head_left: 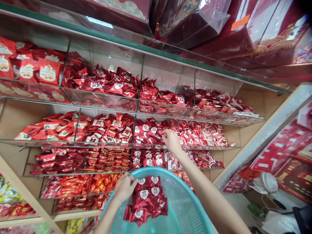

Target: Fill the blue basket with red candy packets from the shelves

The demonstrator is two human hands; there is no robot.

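"Where are the red packets?"
"A small heap of dark red packets (149,201), marked with white hearts, lies inside the teal basket (180,209), left of its middle."

"And the left hand?"
"The left hand (125,184) is at the basket's far left rim, its fingers folded over the edge and holding it."

"What about the right?"
"The right hand (171,140) reaches past the basket to the shelf compartment (156,146) with similar heart-marked packets (147,128). Its fingers are curled and drawn narrow beside them; whether they pinch a packet, one cannot tell."

"What lies around that compartment?"
"Just to its left, red packets with white patches (98,123); to its right, red-and-white packets (195,131). More packets fill the tiers above and below, behind clear panels."

"And farther out?"
"Large dark red boxes (246,42) stand on the glass shelf (122,40) overhead, one bearing an orange sticker (240,22). A pale wooden side panel (252,133) slants down at the right."
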